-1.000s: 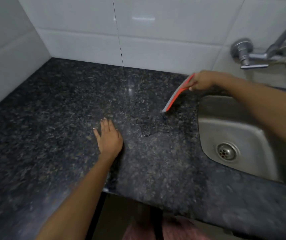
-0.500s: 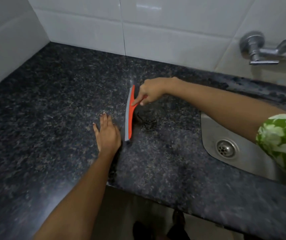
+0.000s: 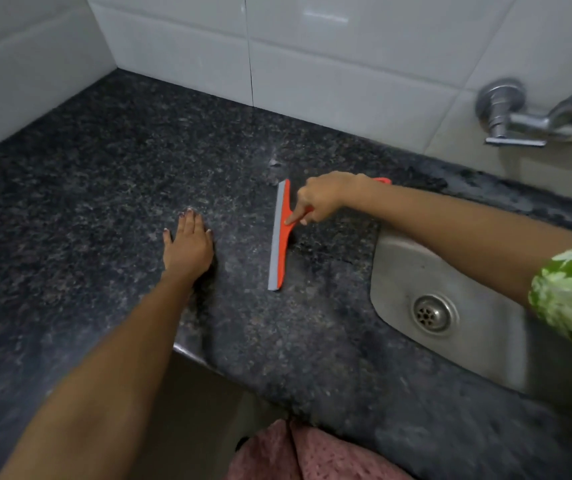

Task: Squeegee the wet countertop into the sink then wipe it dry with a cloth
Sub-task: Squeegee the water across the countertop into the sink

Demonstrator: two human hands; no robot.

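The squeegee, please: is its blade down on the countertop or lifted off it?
Down. The squeegee lies with its grey blade edge along the countertop, no gap visible, the right hand pressing its orange back.

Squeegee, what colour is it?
The squeegee is orange with a grey blade, seen in the head view.

Two bare arms reaching forward, one hand flat, one hand gripping.

Left hand [image 3: 188,244] spread palm down, fingers together and pointing away, thumb out to the side, forearm running straight back toward the lower left. Right hand [image 3: 324,196] curled closed around the squeegee [image 3: 280,233] handle, index finger stretched down along it, wrist slightly bent, forearm angling in from the right with a green and white patterned sleeve [image 3: 570,289] at the upper arm.
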